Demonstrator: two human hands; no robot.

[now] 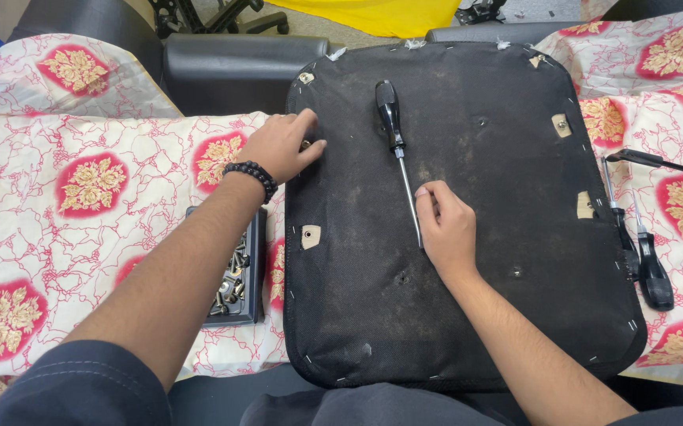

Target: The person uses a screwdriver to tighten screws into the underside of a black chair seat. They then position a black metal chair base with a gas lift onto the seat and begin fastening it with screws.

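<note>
A screwdriver (pixel 399 154) is laid on the seat pad (pixel 499 260), between the left hand (pixel 282 146) and right hand (pixel 446 229) (its tip beside the right fingers). A tray of screws (pixel 235 272) is set left of the pad, under the left forearm.

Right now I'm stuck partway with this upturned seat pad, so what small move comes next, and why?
Probably close the right hand around the screwdriver and lift it: its fingers already touch the shaft near the tip, the tool lies loose on the seat pad, and the left hand rests at a fastener on the pad's left edge.
</note>
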